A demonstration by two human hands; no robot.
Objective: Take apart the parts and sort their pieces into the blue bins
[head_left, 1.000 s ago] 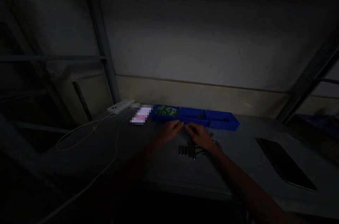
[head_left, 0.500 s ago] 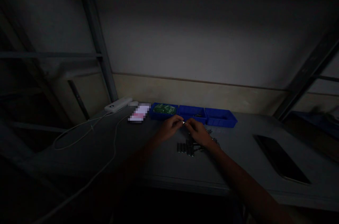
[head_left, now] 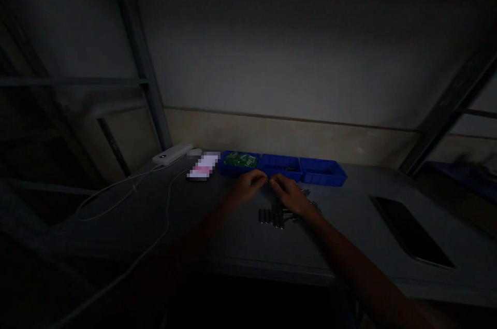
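Observation:
The scene is very dark. My left hand (head_left: pixel 248 187) and my right hand (head_left: pixel 290 196) meet fingertip to fingertip over the grey table (head_left: pixel 217 235), just in front of the middle blue bin (head_left: pixel 280 165). Both pinch a tiny part between them; it is too small and dim to name. A cluster of small dark cylindrical parts (head_left: pixel 274 216) lies on the table right under my right wrist. The left blue bin (head_left: pixel 239 162) holds green pieces. The right blue bin (head_left: pixel 323 172) looks dark inside.
A white power bank (head_left: pixel 172 154) lies at the table's back left, with a white cable (head_left: pixel 128 184) looping toward the front. A pink-and-white blurred item (head_left: pixel 202 166) sits beside the bins. A dark tablet-like slab (head_left: pixel 410 237) rests at the right. Metal frame posts stand on both sides.
My hands stay pinched together at the same spot, only shifting slightly. The camera view has drifted a little.

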